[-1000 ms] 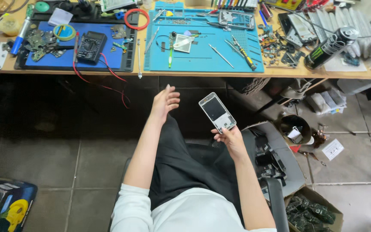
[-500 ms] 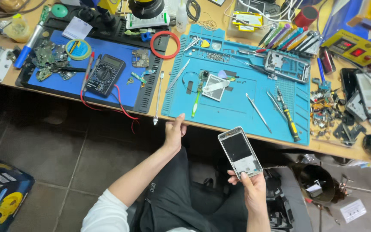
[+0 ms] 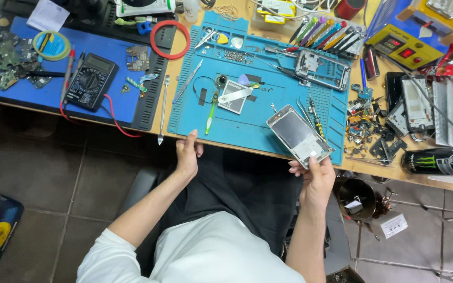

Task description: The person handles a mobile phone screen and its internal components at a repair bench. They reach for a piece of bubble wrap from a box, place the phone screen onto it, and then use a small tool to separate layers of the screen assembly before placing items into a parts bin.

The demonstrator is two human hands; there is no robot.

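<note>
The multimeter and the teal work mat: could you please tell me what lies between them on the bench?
In the head view, a slim metal tool lies lengthwise on bare wood between the black multimeter and the teal mat.

- Phone [image 3: 300,137]: a flat, silver-framed slab with a pale grey face, held at its lower end by the right hand [image 3: 315,181], tilted diagonally, its upper end over the edge of the blue mat [image 3: 247,123].
- Left hand [image 3: 187,154]: empty, fingers at the bench edge by the mat's near-left corner.
</note>
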